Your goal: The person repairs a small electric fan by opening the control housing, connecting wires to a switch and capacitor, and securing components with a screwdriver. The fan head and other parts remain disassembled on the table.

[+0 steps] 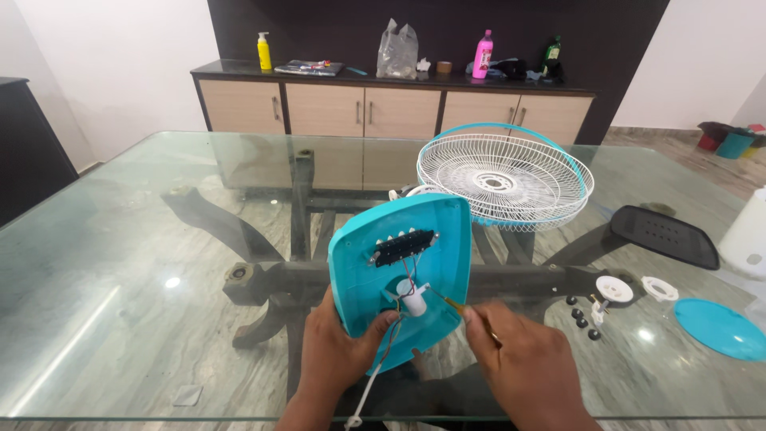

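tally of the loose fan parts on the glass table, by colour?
Teal: 2 – base shell in the left hand, round disc
White: 3 – fan grille, two round caps
Black: 5 – panel, four small knobs
Total: 10

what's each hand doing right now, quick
Left hand: closed on the teal fan base cover, tilted up off the glass table.
Right hand: closed on a thin screwdriver.

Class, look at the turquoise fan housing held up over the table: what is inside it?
Inside the turquoise housing sit a black switch block, a white cylinder and thin wires. The left hand covers its lower corner; its outer face is hidden.
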